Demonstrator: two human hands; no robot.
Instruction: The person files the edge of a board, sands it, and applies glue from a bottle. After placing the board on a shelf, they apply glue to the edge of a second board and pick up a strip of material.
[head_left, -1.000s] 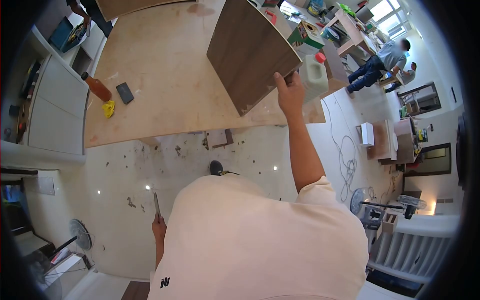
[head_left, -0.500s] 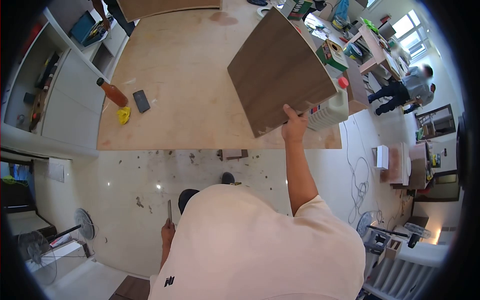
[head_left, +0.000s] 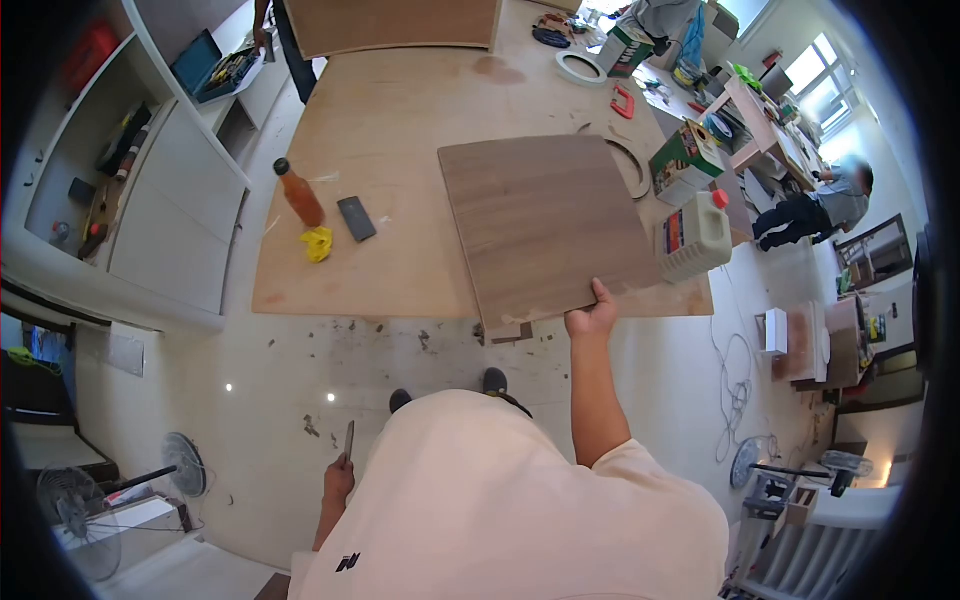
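Observation:
My right hand [head_left: 592, 315] grips the near edge of a brown wood-grain board [head_left: 550, 220], thumb on its upper face. The board lies nearly level over the right part of the table [head_left: 400, 110], with its near left corner sticking out past the front edge. Low at my left side, my left hand [head_left: 338, 480] is closed around a narrow, flat metal blade-like tool [head_left: 349, 440] pointing upward; its lower end is hidden in the fist. Close to the board's right side stands a pale jug with a red cap [head_left: 697, 238].
An orange-brown bottle [head_left: 299, 195], a yellow crumpled piece [head_left: 317, 243] and a dark block [head_left: 356, 218] sit on the table's left. Green-white cans [head_left: 686, 160], a tape roll [head_left: 580, 68] and a red clamp-like tool [head_left: 622, 101] lie right. Another person [head_left: 835, 205] stands far right.
The board has come down from a steep tilt to nearly flat over the table, my right hand still on its edge. My left hand keeps the metal tool low at my side.

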